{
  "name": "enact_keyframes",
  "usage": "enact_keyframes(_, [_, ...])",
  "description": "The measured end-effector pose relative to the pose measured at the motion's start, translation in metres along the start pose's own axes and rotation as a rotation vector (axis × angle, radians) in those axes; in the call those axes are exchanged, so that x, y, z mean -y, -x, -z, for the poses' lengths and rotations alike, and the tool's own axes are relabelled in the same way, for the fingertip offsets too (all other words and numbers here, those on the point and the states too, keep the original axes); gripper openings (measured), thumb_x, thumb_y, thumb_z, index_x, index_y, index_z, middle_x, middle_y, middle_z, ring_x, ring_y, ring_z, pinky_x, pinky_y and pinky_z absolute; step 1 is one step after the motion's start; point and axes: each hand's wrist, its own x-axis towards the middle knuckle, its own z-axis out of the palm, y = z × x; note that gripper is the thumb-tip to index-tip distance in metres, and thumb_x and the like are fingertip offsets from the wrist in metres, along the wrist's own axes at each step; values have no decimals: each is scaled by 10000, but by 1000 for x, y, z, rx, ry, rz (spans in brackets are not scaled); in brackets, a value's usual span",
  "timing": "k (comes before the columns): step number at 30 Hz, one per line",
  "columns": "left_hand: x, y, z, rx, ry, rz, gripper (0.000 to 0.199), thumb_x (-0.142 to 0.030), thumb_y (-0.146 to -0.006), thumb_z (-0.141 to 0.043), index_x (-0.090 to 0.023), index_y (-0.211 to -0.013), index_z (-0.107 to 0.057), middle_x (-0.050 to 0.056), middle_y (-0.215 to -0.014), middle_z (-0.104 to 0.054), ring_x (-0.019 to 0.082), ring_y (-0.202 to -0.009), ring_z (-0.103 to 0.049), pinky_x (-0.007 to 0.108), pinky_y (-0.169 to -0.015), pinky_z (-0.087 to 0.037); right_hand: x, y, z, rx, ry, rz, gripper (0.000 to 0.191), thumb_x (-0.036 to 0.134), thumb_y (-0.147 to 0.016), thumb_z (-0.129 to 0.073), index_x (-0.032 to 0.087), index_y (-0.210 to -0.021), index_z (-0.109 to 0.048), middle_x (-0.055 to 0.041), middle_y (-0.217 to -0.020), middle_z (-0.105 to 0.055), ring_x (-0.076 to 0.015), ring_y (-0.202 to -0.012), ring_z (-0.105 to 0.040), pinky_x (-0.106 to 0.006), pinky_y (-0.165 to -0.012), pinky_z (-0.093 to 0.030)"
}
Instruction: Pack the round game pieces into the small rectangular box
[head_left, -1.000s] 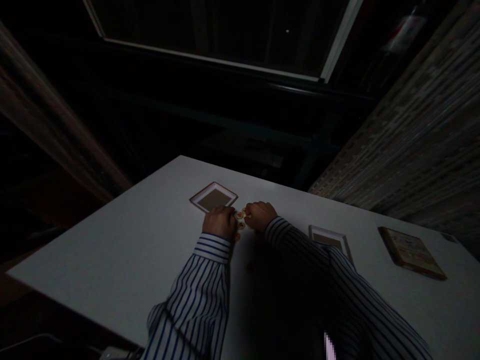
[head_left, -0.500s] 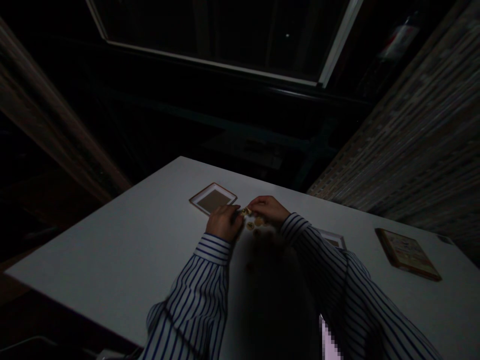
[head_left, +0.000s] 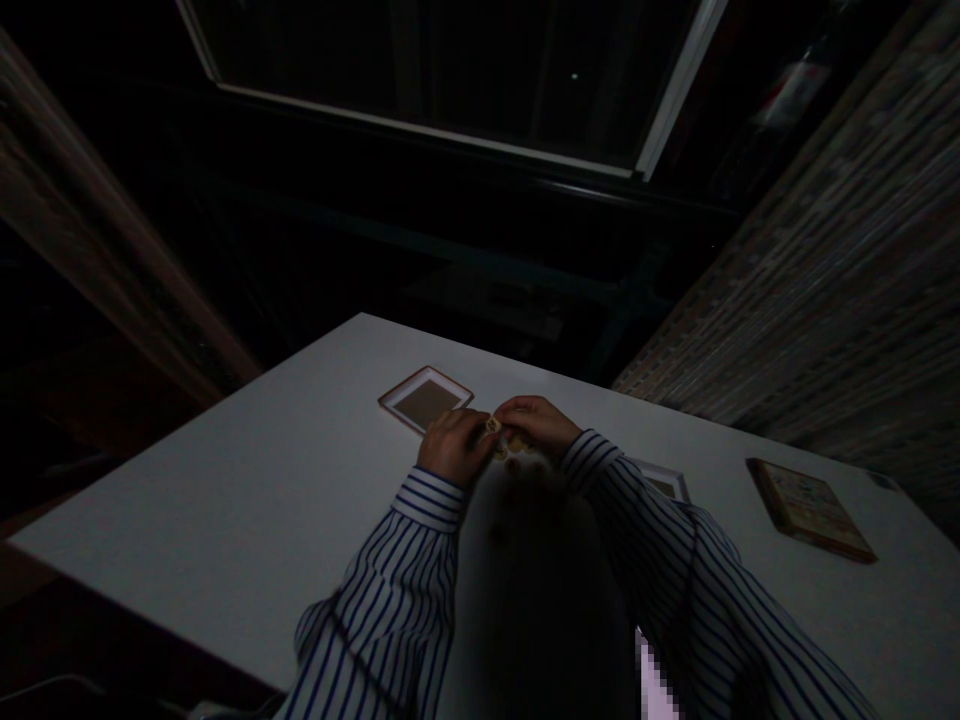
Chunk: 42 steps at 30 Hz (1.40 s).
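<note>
A pale round wooden game piece (head_left: 493, 425) with a dark character on its face is between the fingertips of both hands. My left hand (head_left: 452, 448) pinches it from the left, thumb and fingers closed. From the right, my right hand (head_left: 541, 424) has its fingers closed at the piece's edge. Several more round pieces lie on the white table just below the hands, among them a pale one (head_left: 501, 453) and a darker one (head_left: 513, 466). Shadow hides details of the nearer pieces.
An open shallow box (head_left: 426, 398) with a brown inside lies behind my left hand. A white-rimmed tray (head_left: 667, 482) is partly hidden by my right sleeve. Farther right lies a flat, patterned box (head_left: 811, 508). A curtain (head_left: 810, 240) hangs beyond the table (head_left: 247, 480).
My left hand has shifted slightly right, closer to my right hand. The game piece between the fingers now shows its face to me. The boxes have stayed on the table.
</note>
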Motion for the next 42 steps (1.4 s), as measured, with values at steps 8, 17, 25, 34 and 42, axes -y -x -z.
enact_keyframes(8, [-1, 0, 1, 16, -17, 17, 241, -334, -735, -503, -179, -902, -583, 55, -887, -634, 196, -849, -544, 335, -762, -405, -1, 1, 0, 57, -15, 46, 190, 282, -613, -636, 142, -728, -579, 29, -571, -591, -46, -476, -500, -161, -472, -380])
enact_keyframes(17, [3, -1, 3, 18, 35, 16, 284, -345, -721, -510, -168, -928, -591, 55, -877, -637, 191, -851, -549, 324, -773, -423, -4, 0, 1, 23, 55, 100, 154, 239, -617, -615, 142, -721, -557, 29, -602, -592, -43, -481, -489, -164, -474, -375])
enact_keyframes(25, [14, -2, 23, -161, 81, 289, 307, -331, -747, -446, -158, -947, -602, 48, -898, -639, 167, -806, -575, 273, -720, -448, -9, 12, 12, 62, 205, 128, 198, 181, -671, -523, 149, -859, -577, 43, -556, -550, -50, -469, -469, -164, -468, -364])
enact_keyframes(34, [26, -1, 30, -307, 14, 385, 316, -320, -720, -449, -148, -924, -617, 57, -837, -644, 158, -711, -578, 265, -650, -455, -1, 37, 31, -16, 512, 174, 267, 177, -714, -429, 131, -916, -597, 44, -556, -499, -36, -444, -379, -152, -431, -301])
enact_keyframes(42, [33, 1, 38, -416, 83, 454, 298, -323, -699, -481, -158, -902, -624, 22, -709, -621, 125, -616, -557, 239, -608, -451, -8, 41, 42, -20, 440, 144, 208, 201, -665, -498, 138, -852, -566, 27, -614, -539, -54, -484, -444, -163, -444, -330])
